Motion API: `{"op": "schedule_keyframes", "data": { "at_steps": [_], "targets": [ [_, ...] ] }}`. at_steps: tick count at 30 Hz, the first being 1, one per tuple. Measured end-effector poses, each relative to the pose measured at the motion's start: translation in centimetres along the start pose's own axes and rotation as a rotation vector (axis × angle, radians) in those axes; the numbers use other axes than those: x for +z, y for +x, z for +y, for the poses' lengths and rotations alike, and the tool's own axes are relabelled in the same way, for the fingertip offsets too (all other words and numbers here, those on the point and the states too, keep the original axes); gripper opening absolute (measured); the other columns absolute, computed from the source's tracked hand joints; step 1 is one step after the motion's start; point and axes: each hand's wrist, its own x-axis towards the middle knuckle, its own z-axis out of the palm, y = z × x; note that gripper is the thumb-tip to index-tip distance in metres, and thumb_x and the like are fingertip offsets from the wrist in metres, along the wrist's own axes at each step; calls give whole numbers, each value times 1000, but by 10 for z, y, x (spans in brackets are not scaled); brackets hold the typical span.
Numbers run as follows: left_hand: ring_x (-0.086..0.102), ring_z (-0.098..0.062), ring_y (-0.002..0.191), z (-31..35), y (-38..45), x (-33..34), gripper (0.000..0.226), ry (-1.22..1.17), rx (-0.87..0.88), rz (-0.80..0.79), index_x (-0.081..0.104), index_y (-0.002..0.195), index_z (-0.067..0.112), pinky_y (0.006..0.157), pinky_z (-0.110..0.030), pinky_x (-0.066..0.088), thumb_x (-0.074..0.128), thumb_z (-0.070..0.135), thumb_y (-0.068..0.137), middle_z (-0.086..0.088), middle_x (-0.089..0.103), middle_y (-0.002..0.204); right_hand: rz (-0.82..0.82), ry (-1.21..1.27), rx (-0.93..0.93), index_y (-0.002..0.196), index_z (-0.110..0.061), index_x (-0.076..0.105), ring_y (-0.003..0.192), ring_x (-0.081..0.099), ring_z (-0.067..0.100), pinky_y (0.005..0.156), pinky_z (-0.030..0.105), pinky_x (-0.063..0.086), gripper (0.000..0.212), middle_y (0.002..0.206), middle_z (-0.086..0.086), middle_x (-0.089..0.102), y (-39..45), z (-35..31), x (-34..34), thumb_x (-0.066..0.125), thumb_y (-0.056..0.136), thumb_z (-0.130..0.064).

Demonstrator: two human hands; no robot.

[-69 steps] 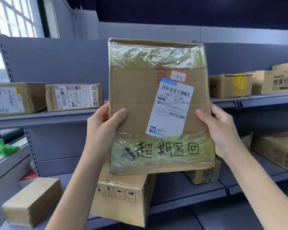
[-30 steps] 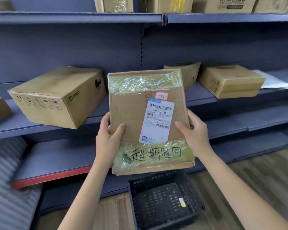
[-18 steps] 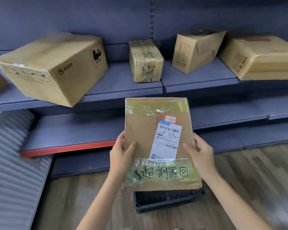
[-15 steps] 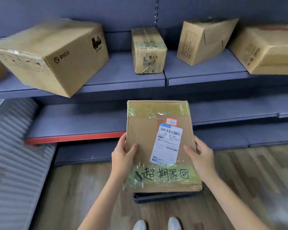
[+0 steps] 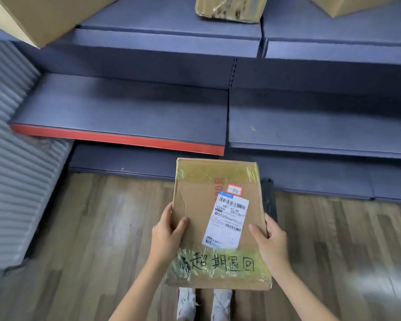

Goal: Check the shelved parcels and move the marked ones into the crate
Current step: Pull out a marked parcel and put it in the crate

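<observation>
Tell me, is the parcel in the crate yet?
Not yet: both hands hold the parcel above the crate, which it mostly hides.

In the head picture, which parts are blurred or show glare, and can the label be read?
Head view: the ribbed grey panel and wooden floor are smeared by motion; the shelf edges bow from wide-angle distortion; the tape on the parcel glints; the label shows barcodes, but its fine print is unreadable.

The light is soft and even. Shiny tape (image 5: pixel 220 262) on the parcel (image 5: pixel 195 205) glares a little. The floor (image 5: pixel 90 228) has pale shine. The edges look bent and a bit blurry.
</observation>
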Motion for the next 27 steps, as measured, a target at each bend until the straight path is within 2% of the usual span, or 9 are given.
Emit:
{"op": "schedule_keyframes", "data": {
  "at_steps": [2,5,9,11,13,18,21,24,27],
  "targets": [
    [58,-7,85,-18,20,13,50,48,-1,-12,43,133,19,67,-9,42,62,23,86,10,62,102,-7,-41,25,131,-2,47,124,51,24,106,45,37,47,132,14,55,19,20,12,60,86,-9],
    [58,-22,89,-49,52,34,60,120,-9,-40,36,135,15,61,-9,37,64,29,84,-7,64,104,24,-88,20,123,-2,54,109,59,28,98,39,44,38,118,15,63,50,51,31,60,86,-7],
    [55,-17,99,-92,87,62,74,121,-42,-90,27,139,17,74,-13,38,68,33,80,-5,58,119,19,-7,62,115,-17,61,103,63,13,89,12,43,32,111,-2,68,86,89,49,59,86,-5],
    [52,-16,110,-111,101,75,80,104,-68,-107,23,142,16,86,-21,40,69,33,79,-3,53,128,-19,62,124,126,-19,56,111,58,4,100,21,41,41,123,-8,62,103,110,56,61,86,-10],
    [49,-17,116,-131,114,89,81,128,-64,-109,22,142,14,90,-25,39,69,34,79,-2,50,132,-37,58,134,125,-25,55,109,58,1,97,24,43,43,121,-11,63,118,133,64,61,85,-9],
    [54,-15,99,-157,147,119,70,198,62,-111,30,133,20,76,-26,42,69,35,77,7,54,110,2,12,132,95,-44,59,99,63,4,86,26,46,39,99,-22,67,142,184,77,57,86,-7],
    [51,-19,104,-168,164,131,79,259,92,-112,24,140,13,84,-34,45,69,35,78,-6,54,119,17,16,121,92,-39,61,98,63,11,87,31,47,33,95,-20,67,156,203,84,55,88,-7],
    [50,-26,110,-179,177,133,78,303,73,-79,27,141,12,91,-41,44,69,33,79,-10,53,122,-1,53,53,105,-30,61,102,62,13,93,29,44,35,102,-12,67,170,208,96,51,89,-1],
    [48,-29,114,-182,185,133,74,336,103,-41,31,140,13,95,-39,41,69,31,79,-12,53,127,-26,57,16,109,-24,60,95,63,4,90,22,47,35,102,-13,66,187,205,101,51,88,2]
  ]
}}
